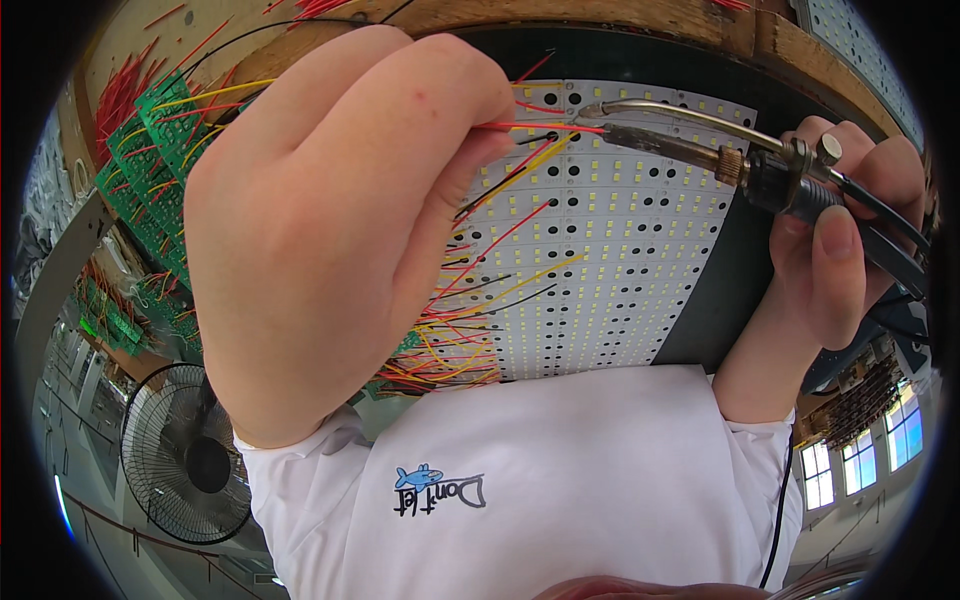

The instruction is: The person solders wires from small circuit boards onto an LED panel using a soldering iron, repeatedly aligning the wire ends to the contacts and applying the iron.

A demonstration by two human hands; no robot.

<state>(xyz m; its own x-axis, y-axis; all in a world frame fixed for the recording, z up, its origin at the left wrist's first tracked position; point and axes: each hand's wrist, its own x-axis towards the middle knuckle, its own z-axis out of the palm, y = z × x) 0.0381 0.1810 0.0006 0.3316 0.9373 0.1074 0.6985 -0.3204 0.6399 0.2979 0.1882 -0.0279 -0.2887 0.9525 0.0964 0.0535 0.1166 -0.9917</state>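
Observation:
My left hand (340, 200) is closed in a pinch on a red wire (545, 126), which stretches right toward the iron's tip. In my right hand (845, 250) is a soldering iron (665, 146), gripped by its black handle. A thin metal feed tube (700, 112) is clamped along the iron and curves to its tip. Both tips meet the wire's end just above a white LED board (630, 230); whether they touch the board I cannot tell. Red, yellow and black wires (510, 270) fan out over the board's left part. My left hand hides its upper left portion.
Wired green circuit boards (150, 180) lie stacked at the left, near bundles of red wire (125, 95). The LED board rests on a dark green surface (715, 310) with a wooden edge (650, 12) at the far side. A black fan (165, 450) stands at lower left.

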